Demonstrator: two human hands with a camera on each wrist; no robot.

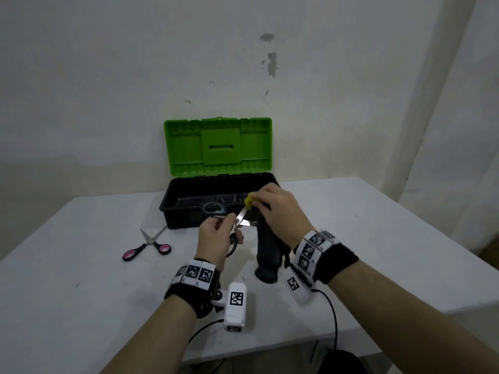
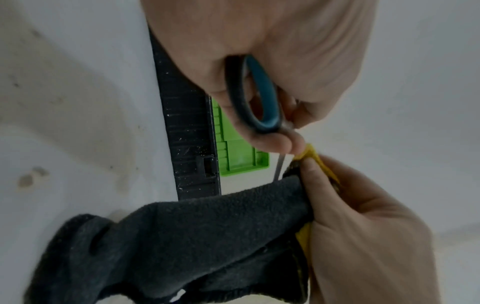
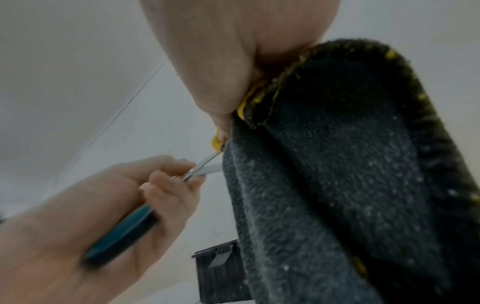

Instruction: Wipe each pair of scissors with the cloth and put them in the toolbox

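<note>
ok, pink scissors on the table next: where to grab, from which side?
Take the pink-handled scissors by the handle loops, coming from above on the near left side. They lie flat on the table with blades spread open and pointing away toward the toolbox, so the loops are the blunt end nearest the person. The left hand is closer, though it now holds the teal-handled scissors.

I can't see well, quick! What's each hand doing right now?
Left hand: grips the teal scissors by the handles, blades open.
Right hand: pinches the cloth round one blade.
</note>
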